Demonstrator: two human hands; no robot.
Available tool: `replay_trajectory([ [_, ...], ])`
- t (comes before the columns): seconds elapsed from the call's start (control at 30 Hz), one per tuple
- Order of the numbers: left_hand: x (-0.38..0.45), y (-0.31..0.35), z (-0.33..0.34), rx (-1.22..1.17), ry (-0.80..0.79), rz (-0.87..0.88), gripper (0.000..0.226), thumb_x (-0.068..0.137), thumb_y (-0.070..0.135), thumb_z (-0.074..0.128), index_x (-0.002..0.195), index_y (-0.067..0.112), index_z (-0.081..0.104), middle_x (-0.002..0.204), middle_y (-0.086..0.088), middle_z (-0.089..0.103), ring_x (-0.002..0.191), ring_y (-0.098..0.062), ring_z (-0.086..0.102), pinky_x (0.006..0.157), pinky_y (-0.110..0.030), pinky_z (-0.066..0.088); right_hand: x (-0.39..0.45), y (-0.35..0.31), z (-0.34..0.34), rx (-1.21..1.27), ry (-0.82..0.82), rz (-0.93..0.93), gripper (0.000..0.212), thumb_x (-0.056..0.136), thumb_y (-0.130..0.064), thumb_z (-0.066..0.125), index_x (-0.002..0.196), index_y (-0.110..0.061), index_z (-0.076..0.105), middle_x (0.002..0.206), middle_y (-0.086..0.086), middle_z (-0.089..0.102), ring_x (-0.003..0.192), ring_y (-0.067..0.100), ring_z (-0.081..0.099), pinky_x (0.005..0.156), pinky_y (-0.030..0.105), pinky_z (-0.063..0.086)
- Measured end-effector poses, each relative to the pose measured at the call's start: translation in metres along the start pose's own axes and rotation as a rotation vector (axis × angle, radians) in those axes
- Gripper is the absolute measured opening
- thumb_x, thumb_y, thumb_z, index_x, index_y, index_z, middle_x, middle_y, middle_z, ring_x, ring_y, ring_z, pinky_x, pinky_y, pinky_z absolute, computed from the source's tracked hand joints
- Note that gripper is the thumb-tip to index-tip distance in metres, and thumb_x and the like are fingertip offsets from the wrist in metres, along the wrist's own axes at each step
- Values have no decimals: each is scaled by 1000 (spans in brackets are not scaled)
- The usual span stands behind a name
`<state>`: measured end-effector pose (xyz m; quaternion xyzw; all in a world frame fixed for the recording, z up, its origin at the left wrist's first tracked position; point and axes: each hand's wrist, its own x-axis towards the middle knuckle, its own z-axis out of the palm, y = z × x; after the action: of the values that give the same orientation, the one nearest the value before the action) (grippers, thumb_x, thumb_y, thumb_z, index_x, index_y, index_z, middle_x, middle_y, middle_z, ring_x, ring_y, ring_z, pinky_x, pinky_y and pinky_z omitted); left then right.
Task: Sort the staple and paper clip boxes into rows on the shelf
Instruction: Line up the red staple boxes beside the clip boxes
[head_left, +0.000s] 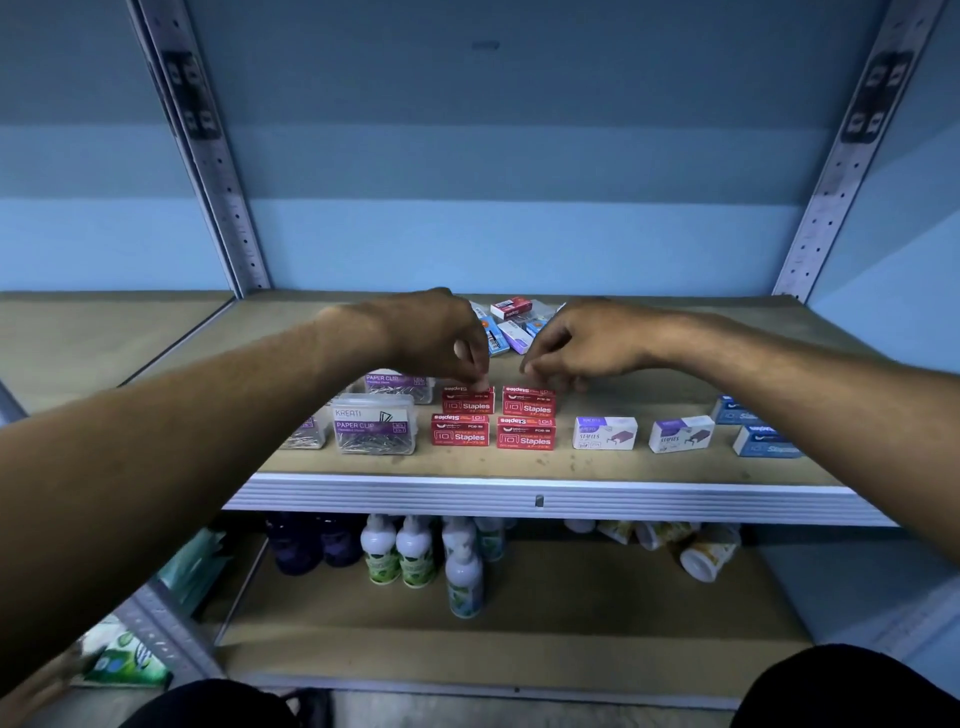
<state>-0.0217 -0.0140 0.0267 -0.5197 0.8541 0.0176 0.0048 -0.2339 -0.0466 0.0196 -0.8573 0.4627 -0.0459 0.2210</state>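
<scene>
Head camera looks down on the wooden shelf, where I have four red staple boxes standing in a two-by-two block near the front edge. My left hand is curled over the rear left red box, fingertips pinching its top back edge. My right hand reaches down to the rear right red box, fingers bent and touching its top, though I cannot tell if they really clamp it. To the left sit clear paper clip boxes, one in front and at least one more behind, and a third is partly hidden by my left forearm. To the right stand two white-and-purple staple boxes, then two blue staple boxes one behind the other, partly covered by my right arm. Well behind, an unsorted heap of small boxes waits at the back of the shelf. I judge these cardboard boxes to be small, stiff and dense for their size, easy to nudge along the wood. I would take them across the short sides with thumb and fingers, since pinching at a flap end could pop it open. The plastic clip boxes look smoother and likelier to slip, so I would grip them lower on the walls.
</scene>
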Motion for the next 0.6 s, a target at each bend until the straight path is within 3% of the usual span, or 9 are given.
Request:
replay_trajectory([
  [0.13, 8, -7, -5, 48, 53, -17, 33, 87, 45, 67, 118, 33, 66, 117, 13, 67, 107, -8, 54, 96, -36, 48, 4, 8, -17, -97, 107, 58, 22, 95, -28, 56, 104, -28, 76, 103, -7, 75, 79, 12, 70, 80, 28, 57],
  [0.3, 27, -13, -9, 81, 11, -122, 60, 83, 46, 71, 138, 41, 48, 142, 8, 52, 130, -18, 46, 103, -40, 43, 24, 23, -19, -291, 132, 134, 37, 96, -37, 57, 132, -34, 58, 136, -3, 58, 120, 20, 55, 97, 33, 46],
  [0.5, 57, -20, -7, 121, -11, -100, 60, 80, 32, 77, 134, 35, 53, 135, 5, 58, 124, -21, 53, 100, -42, 46, 52, 26, -14, -358, 151, 97, 59, 90, -34, 67, 144, -30, 46, 141, 7, 49, 126, 26, 51, 94, 34, 45],
  [0.6, 71, -25, -2, 148, -14, -90, 61, 79, 29, 78, 134, 33, 53, 134, 2, 58, 122, -23, 54, 100, -42, 46, 64, 25, -11, -370, 145, 93, 66, 86, -34, 72, 146, -31, 45, 138, 7, 49, 125, 27, 52, 97, 40, 49],
])
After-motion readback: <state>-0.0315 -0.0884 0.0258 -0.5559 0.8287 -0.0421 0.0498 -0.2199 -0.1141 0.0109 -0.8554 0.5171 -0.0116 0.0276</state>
